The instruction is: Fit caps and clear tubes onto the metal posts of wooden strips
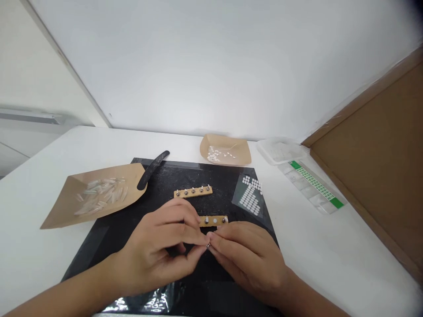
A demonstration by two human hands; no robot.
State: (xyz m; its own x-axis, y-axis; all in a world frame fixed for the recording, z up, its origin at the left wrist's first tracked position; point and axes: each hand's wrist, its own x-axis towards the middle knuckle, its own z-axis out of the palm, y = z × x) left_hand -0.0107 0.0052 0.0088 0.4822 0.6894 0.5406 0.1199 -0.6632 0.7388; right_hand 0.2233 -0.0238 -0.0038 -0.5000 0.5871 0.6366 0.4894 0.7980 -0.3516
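Fingertips of my left hand (pixel 165 246) and my right hand (pixel 246 255) meet over the black mat, pinching a tiny metallic piece (pixel 208 245) between them. Just beyond them lies a tan strip (pixel 211 221) with small dark metal pieces and a white round dot on it; its left end is hidden behind my left hand. Farther back, a second tan strip (pixel 193 192) carries several small metal pieces with white tips.
Clear slivers fill a brown paper tray (pixel 62 204) at left, a black file (pixel 153 169) on its edge. White bits lie in another tray (pixel 244 152). A dot sheet (pixel 249 196), a green-labelled clear case (pixel 312 185) and a clear container (pixel 280 150) are right.
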